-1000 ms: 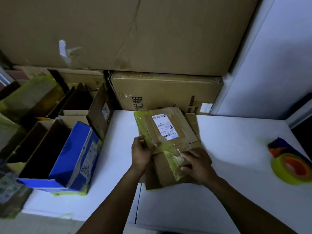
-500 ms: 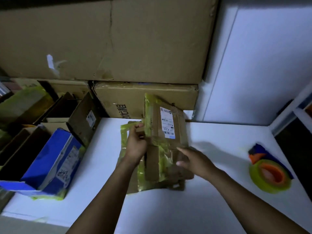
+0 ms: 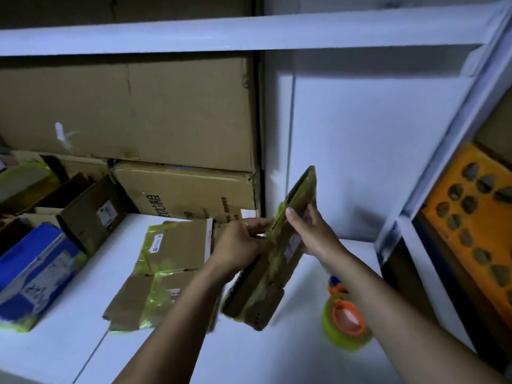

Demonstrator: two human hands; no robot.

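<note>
I hold a flattened cardboard box (image 3: 266, 284) wrapped in yellow-green tape, raised on edge above the white table (image 3: 69, 342). My left hand (image 3: 243, 239) grips its left side and my right hand (image 3: 310, 231) grips its right side, thumb over the upper edge. A second flattened cardboard box (image 3: 171, 245) with yellow-green tape and a white label lies flat on the table just left of my hands.
A yellow-green tape roll (image 3: 346, 322) with an orange core sits on the table under my right forearm. A blue box (image 3: 36, 267) and open cartons stand at left. Large cardboard boxes (image 3: 133, 112) are stacked behind. A white shelf frame (image 3: 432, 173) with an orange patterned box (image 3: 476, 217) stands at right.
The top flattened box has come off the pile and moved up and right, both hands now on it. The other stays flat on the table. The view has swung right and up.
</note>
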